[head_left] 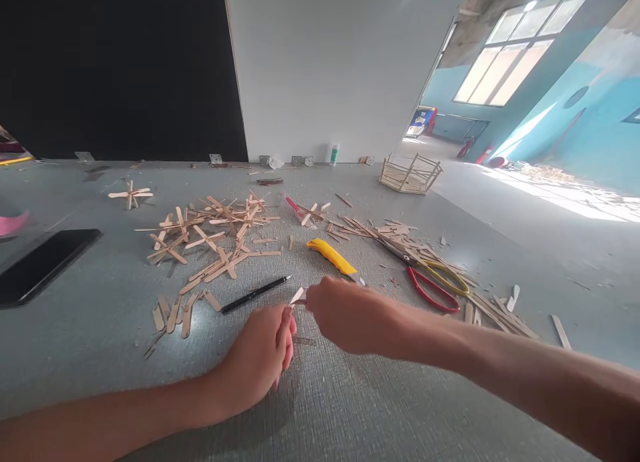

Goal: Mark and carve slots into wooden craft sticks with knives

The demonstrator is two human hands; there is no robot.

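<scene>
My left hand (263, 342) is closed, its fingers pinching a short wooden craft stick (297, 295) with a pale rounded end pointing up. Right beside it, my right hand (340, 315) is a closed fist at the stick. A thin brownish strip shows between the two hands, but whatever the right fingers grip is mostly hidden. Just beyond the right fist lies a yellow utility knife (331, 255), its blade toward me. Left of the hands rests a black pen (256, 294). Cut stick pieces (186, 315) lie farther left.
Crossed-stick assemblies (220, 235) spread across the left middle of the table. Scissors (433, 285) with red and yellow handles lie right among loose sticks (500, 315). A phone (47, 265) is at far left. A hexagonal stick frame (411, 174) and glue tube (335, 154) stand behind.
</scene>
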